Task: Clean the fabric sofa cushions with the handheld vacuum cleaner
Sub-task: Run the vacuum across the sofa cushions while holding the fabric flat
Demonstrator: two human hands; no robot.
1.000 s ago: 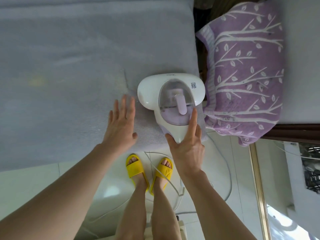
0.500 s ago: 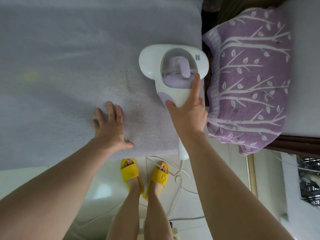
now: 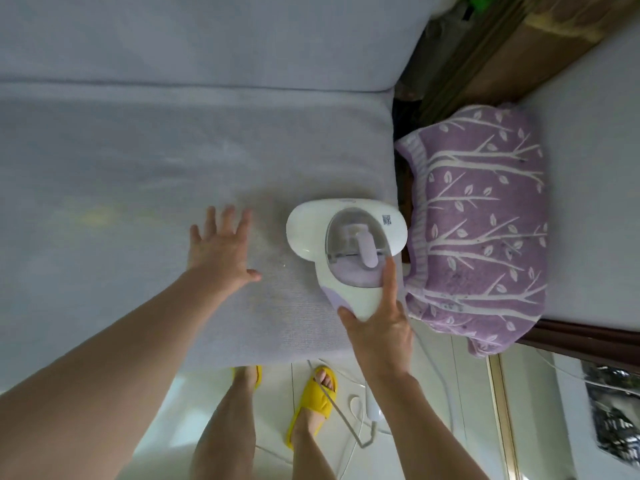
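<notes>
Pulled nearer since before, the vacuum (image 3: 346, 251) is gripped by the right hand (image 3: 377, 327); left hand (image 3: 221, 251), fingers spread, flattens the seat cushion (image 3: 138, 168), mostly uncovered yet.

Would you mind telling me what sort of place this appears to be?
Probably a home living room: a grey fabric sofa cushion, a purple leaf-patterned throw beside it, and glossy white floor tiles underfoot.
</notes>
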